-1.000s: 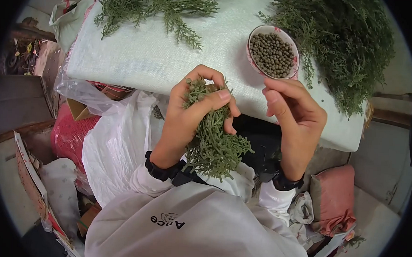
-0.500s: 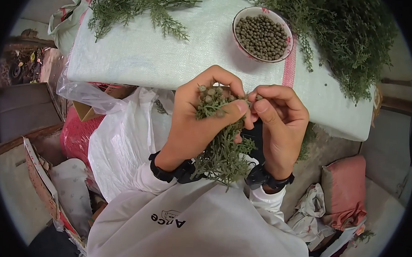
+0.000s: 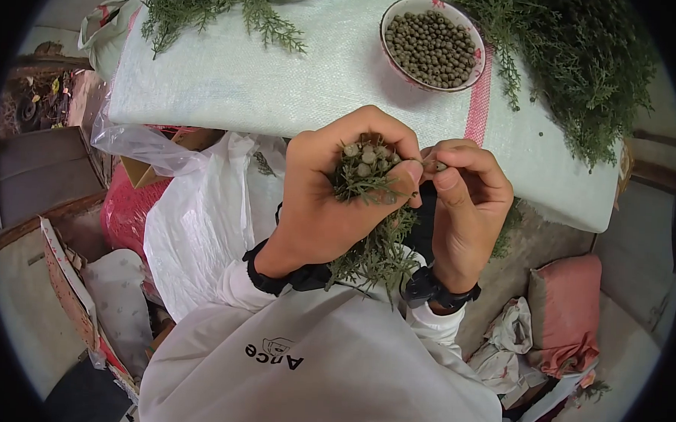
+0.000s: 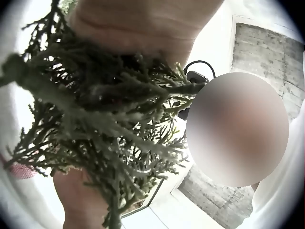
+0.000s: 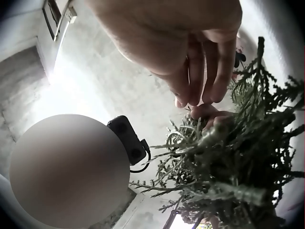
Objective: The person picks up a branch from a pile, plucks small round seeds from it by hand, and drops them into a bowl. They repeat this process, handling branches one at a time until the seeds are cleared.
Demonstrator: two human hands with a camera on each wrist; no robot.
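My left hand (image 3: 319,210) grips a bunch of green conifer sprigs (image 3: 373,261). Several round grey-green cones (image 3: 366,161) poke up between its thumb and fingers, while scaly leaf tips hang below the palm. Close against the left thumb, my right hand (image 3: 470,205) pinches a small round cone (image 3: 440,167) between thumb and forefinger. In the left wrist view the sprigs (image 4: 109,119) hide most of the fingers. The right wrist view shows the right fingers (image 5: 221,71) bent down to the left fingertips, just above the foliage.
Beyond the hands, a white woven-sack surface (image 3: 283,95) carries a red-patterned bowl (image 3: 478,57) of small round cones. Large conifer branches (image 3: 585,78) lie at its right, more sprigs (image 3: 218,10) at far left. A pink cushion (image 3: 565,311) and white plastic bag (image 3: 194,227) flank the person.
My right hand has come left from near the bowl to the bunch and pinches a cone there. The left hand has tipped its cones up towards it. The head view has shifted slightly.
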